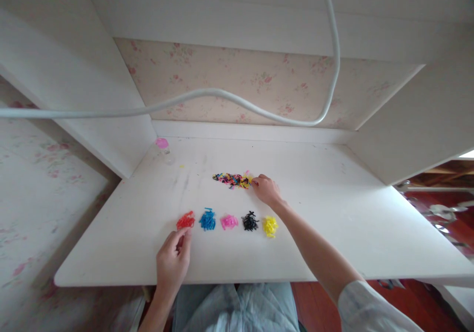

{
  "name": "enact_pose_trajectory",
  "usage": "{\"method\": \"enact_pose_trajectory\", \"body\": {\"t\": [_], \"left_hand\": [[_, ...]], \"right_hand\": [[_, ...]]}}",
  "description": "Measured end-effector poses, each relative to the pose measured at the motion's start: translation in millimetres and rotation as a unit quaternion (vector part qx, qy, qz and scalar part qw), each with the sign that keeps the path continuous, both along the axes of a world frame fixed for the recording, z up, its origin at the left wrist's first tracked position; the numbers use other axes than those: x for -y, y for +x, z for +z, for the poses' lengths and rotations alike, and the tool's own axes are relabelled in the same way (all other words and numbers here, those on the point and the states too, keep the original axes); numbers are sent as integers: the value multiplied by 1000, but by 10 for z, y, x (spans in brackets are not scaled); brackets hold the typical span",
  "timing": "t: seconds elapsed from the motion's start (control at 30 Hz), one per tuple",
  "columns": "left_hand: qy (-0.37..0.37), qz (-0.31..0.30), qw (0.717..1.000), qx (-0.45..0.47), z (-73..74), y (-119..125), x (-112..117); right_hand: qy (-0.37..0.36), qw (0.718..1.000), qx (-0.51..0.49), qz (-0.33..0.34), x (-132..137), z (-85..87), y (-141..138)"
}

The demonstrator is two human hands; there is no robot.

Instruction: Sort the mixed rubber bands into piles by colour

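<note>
My left hand (173, 258) is at the near edge of a pile of red rubber bands (185, 220), thumb and forefinger pinched together. What lies between its fingertips is too small to make out. Farther back, my right hand (266, 189) reaches to the right end of a mixed heap of small coloured rubber bands (232, 179). Its fingers are curled together at the heap, hiding whatever they pinch. In a row beside the red pile lie blue bands (208, 220), pink bands (229, 221), black bands (251, 221) and yellow bands (270, 227).
A clear container with a pink top (163, 144) is at the back left of the white desk (355, 213). A single yellow bit (181, 166) lies near it. A white cable (222, 94) hangs across the view above the desk. Side panels border the desk.
</note>
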State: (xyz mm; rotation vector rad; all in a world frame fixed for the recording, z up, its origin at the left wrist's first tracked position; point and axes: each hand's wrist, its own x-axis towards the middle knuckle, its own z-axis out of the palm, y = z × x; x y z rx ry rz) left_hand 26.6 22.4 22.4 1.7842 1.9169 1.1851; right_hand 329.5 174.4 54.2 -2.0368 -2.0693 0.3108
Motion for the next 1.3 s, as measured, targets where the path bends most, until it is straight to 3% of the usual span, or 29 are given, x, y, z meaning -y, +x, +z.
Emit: {"method": "enact_pose_trajectory", "body": {"t": [0.6, 0.97, 1.3], "left_hand": [[21, -19, 999, -20, 6, 25, 6], [34, -30, 999, -30, -24, 25, -2], [34, -34, 998, -44, -25, 29, 3]], "right_hand": [[86, 989, -118, -27, -27, -182, 225], [99, 975, -192, -48, -47, -331, 355], [113, 967, -220, -57, 127, -208, 390]]}}
